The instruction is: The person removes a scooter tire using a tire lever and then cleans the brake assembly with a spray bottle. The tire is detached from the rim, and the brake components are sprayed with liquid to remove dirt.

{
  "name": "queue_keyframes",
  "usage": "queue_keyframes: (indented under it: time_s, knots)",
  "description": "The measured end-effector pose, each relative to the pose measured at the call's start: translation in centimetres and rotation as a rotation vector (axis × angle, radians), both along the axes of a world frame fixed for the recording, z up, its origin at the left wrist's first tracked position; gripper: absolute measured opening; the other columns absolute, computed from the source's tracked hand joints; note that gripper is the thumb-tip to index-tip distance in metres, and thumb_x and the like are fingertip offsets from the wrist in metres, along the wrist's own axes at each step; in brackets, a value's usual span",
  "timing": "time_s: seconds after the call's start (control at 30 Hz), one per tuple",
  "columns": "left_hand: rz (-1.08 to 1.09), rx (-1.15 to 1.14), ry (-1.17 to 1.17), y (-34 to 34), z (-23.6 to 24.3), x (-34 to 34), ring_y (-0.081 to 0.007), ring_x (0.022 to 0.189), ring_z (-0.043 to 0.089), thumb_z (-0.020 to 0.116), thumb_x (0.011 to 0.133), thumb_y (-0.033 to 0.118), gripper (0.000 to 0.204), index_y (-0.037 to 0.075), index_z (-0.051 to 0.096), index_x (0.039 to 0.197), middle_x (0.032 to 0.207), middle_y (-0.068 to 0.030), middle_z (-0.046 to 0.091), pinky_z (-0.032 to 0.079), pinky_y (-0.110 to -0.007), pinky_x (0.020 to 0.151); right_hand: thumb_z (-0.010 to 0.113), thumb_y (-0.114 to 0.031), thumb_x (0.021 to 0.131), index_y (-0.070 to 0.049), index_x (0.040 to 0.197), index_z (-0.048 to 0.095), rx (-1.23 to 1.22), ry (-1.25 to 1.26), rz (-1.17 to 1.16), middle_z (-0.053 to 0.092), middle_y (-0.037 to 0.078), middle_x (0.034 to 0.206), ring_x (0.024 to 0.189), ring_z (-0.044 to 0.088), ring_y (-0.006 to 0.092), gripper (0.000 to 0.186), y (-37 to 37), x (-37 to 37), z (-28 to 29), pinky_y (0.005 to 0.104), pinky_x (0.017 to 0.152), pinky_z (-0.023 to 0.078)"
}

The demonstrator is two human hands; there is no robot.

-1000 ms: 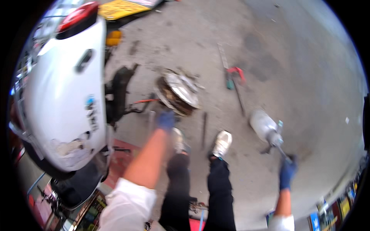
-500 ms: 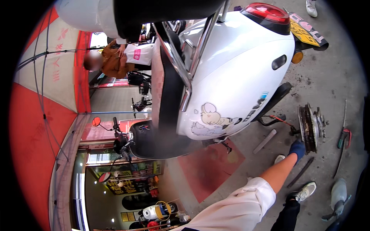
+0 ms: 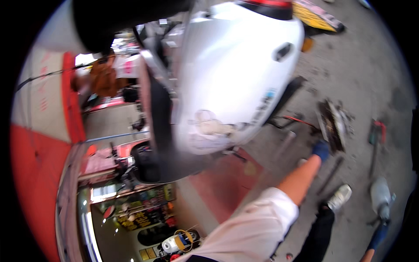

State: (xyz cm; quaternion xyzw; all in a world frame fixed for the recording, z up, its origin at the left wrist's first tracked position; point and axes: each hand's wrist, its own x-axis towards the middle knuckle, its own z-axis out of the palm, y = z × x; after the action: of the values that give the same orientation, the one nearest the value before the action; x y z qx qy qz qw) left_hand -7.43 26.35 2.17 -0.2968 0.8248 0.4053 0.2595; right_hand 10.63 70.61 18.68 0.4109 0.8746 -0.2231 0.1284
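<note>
My left hand (image 3: 321,150), in a blue glove, is closed at the near edge of a dirty, rust-brown wheel rim (image 3: 333,124) without a tyre. The rim stands on the ground beside the white scooter (image 3: 231,83); blur hides the exact finger placement. At the lower right, my right hand (image 3: 379,235), also blue-gloved, grips the narrow end of a grey bottle-shaped tool (image 3: 380,194). Its fingers are smeared. An orange-red cable (image 3: 299,119) runs from under the scooter towards the rim.
A red-handled tool (image 3: 379,131) and a dark strip (image 3: 330,175) lie on the concrete. A light shoe (image 3: 340,197) shows near my arm. A red mat (image 3: 224,185) lies beside the scooter. Further left are another person (image 3: 103,76) in brown and a shopfront.
The whole view has shifted, so the scooter, rim and tools sit higher and further left. More of my right hand and wrist shows. My left hand stays at the rim.
</note>
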Motion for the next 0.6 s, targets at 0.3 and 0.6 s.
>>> queue_keyframes:
  time_s: [0.3,0.6]
  knots:
    - [0.271,0.416,-0.136,0.2,7.0,-2.5,-0.0135,0.066,0.058,0.046,0.090,0.012,0.031,0.014,0.055,0.120,0.093,-0.0046,0.063,0.049,-0.030,0.050,0.053,-0.025,0.092,0.003,0.096,0.053,0.094,-0.049,-0.102,0.061,0.014,0.089,0.079,0.056,0.0221,0.029,-2.3,0.9,-0.8,0.0339,0.073,0.045]
    - [0.224,0.262,-0.166,0.0,9.5,-3.2,-0.0180,0.066,0.065,0.043,0.093,0.014,0.031,0.009,0.050,0.123,0.105,-0.0067,0.063,0.054,-0.029,0.059,0.068,-0.002,0.076,-0.001,0.130,0.043,-0.585,0.042,-0.354,0.054,0.007,0.108,0.102,0.051,0.0152,0.059,-1.9,7.8,0.8,0.0298,0.088,0.042]
